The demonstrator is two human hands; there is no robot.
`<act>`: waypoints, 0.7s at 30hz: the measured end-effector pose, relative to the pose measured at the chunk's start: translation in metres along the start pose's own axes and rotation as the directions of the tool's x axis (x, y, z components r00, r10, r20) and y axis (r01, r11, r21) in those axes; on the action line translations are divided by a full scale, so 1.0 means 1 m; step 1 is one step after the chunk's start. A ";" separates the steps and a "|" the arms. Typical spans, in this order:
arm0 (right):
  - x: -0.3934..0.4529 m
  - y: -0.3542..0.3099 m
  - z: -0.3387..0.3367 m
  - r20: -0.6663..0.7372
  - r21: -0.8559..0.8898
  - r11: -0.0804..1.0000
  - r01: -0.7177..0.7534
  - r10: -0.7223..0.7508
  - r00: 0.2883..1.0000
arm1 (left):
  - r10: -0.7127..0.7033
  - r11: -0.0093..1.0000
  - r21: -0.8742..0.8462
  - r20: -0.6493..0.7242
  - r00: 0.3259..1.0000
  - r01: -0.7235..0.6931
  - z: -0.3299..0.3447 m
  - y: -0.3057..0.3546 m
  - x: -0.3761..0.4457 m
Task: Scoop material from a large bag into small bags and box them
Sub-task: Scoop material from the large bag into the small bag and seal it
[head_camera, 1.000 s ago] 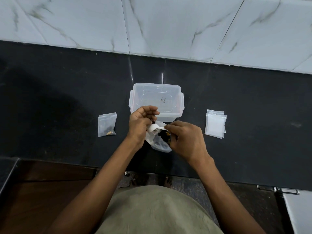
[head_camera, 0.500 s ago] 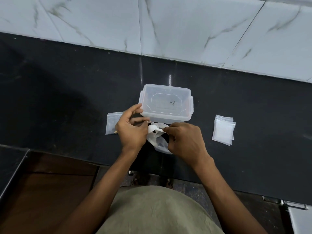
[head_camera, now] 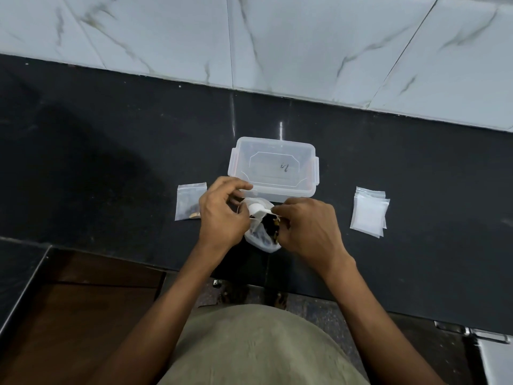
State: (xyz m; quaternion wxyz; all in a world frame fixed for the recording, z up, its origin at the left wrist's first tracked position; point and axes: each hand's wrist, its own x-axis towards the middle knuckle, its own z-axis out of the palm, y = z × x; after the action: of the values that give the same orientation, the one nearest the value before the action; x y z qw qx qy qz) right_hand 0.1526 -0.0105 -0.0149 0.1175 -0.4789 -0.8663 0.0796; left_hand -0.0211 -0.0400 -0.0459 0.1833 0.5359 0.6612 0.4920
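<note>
Large bag [head_camera: 262,240] is sitting right at the near edge of the black counter [head_camera: 111,162], dead centre in front of us, and we're working it with both hands at once. We're pinching the left side of its mouth with our left hand [head_camera: 222,218], fingers curled in on the plastic, so that hand is busy keeping it open. Our right hand [head_camera: 308,232] is closed on the handle of a little white spoon [head_camera: 256,210], and the spoon's long axis is running left-right, bowl end pointing toward the left hand, just over the bag's opening. So the hands are sitting close together with the bag tucked between and slightly under them, and the right one is doing the scooping. We're guessing the spoon is empty, though we can't really tell from here.

Just beside the left hand, a small bag [head_camera: 190,202] with a bit of dark stuff in it is lying flat. Well off to the right, the stack of empty small bags [head_camera: 369,213] is waiting. A bit farther back, touching distance behind the hands, the clear plastic box [head_camera: 274,165] is sitting with its lid on, so we're figuring boxing comes later.
</note>
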 end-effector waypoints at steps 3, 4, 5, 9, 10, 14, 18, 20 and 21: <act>0.000 0.000 0.003 -0.003 0.019 1.000 0.014 -0.014 1.000 | -0.076 0.983 0.177 0.116 0.990 0.054 0.000 -0.002 0.002; -0.001 0.000 0.003 -0.007 0.023 1.000 0.021 -0.021 1.000 | -0.101 0.974 0.215 0.119 0.988 0.074 0.000 -0.002 0.003; -0.002 0.001 0.003 -0.022 0.032 0.999 0.031 -0.030 0.999 | -0.124 0.968 0.233 0.112 0.986 0.095 -0.001 -0.001 0.004; -0.008 0.009 0.003 -0.159 0.195 0.979 0.062 -0.031 0.987 | -0.211 0.954 0.229 0.046 0.976 0.196 -0.004 0.004 0.008; -0.010 0.012 0.003 -0.183 0.268 0.962 0.055 -0.005 0.983 | -0.235 0.951 0.215 0.031 0.972 0.223 -0.005 0.004 0.009; -0.019 0.019 -0.001 -0.232 0.605 0.796 0.001 0.175 0.957 | -0.290 0.941 0.178 -0.016 0.957 0.289 -0.007 0.002 0.008; -0.031 0.025 -0.004 -0.095 0.848 0.511 -0.143 0.412 0.906 | -0.321 0.932 0.151 -0.068 0.945 0.328 -0.014 0.005 0.006; -0.035 0.028 0.000 -0.033 0.913 0.371 -0.171 0.486 0.873 | -0.361 0.924 0.100 -0.095 0.928 0.370 -0.017 0.004 0.006; -0.036 0.030 0.002 -0.007 0.922 0.337 -0.192 0.510 0.860 | -0.399 0.914 0.037 -0.106 0.911 0.405 -0.018 0.002 0.006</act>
State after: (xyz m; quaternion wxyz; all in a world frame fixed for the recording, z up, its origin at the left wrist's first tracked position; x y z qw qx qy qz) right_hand 0.1948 -0.0256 -0.0294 0.4616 -0.5232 -0.5319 0.4798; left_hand -0.0365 -0.0429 -0.0345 0.2327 0.3691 0.7794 0.4496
